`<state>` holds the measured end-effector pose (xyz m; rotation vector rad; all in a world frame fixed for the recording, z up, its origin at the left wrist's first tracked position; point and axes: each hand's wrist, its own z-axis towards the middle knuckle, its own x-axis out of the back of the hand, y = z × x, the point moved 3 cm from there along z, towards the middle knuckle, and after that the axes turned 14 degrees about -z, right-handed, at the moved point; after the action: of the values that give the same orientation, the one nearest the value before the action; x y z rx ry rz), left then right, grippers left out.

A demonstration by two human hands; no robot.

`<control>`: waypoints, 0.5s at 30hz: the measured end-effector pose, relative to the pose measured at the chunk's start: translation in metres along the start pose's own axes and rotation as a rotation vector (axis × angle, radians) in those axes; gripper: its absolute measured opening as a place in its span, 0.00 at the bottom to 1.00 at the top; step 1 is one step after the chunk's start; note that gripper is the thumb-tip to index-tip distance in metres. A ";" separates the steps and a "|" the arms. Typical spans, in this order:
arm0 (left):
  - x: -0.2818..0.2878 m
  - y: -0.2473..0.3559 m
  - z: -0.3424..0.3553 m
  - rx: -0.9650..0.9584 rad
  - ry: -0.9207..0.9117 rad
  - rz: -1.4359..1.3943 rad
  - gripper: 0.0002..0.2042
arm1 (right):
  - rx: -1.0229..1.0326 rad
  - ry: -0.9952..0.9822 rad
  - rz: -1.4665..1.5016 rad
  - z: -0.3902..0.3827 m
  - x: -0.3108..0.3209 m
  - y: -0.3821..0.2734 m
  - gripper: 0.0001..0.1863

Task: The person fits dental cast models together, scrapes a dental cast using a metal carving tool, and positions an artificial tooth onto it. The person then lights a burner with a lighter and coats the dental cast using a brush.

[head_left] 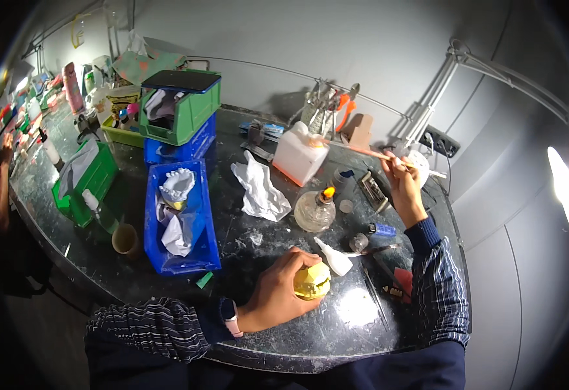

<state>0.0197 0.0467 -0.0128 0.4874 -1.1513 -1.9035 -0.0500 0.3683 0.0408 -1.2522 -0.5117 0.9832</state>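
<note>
My left hand (274,291) is wrapped round a yellow, faceted block (311,283) low over the near part of the table. My right hand (406,188) is raised at the right, its fingers pinching a long, thin brush-like tool (365,152). The tool's far end points left and reaches the orange-stained top of a white, squarish container (300,156); whether it goes inside cannot be told. Between the hands stands a glass spirit lamp (315,213) with an orange tip. Beside the yellow block lies a white squeeze bottle (334,258) with a pointed nozzle.
Left of centre, a blue bin (216,257) holds a white dental cast and paper. Green bins (196,117) stand behind and beside it. Crumpled tissue (258,188) lies mid-table. Thin tools (376,299) lie at the right, below a lamp arm (437,84). Another person's arm (3,175) shows far left.
</note>
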 end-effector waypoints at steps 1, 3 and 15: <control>-0.003 0.001 0.000 -0.014 -0.033 0.016 0.25 | 0.019 -0.032 0.003 0.001 0.006 -0.002 0.12; -0.003 0.002 0.000 -0.003 -0.049 0.027 0.24 | 0.093 -0.063 0.048 0.006 0.011 -0.004 0.06; -0.003 0.000 -0.001 -0.011 -0.144 0.158 0.27 | -0.048 -0.038 -0.054 -0.001 -0.003 -0.008 0.09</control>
<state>0.0224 0.0480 -0.0133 0.2480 -1.2336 -1.8303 -0.0481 0.3656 0.0483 -1.2581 -0.5987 0.9552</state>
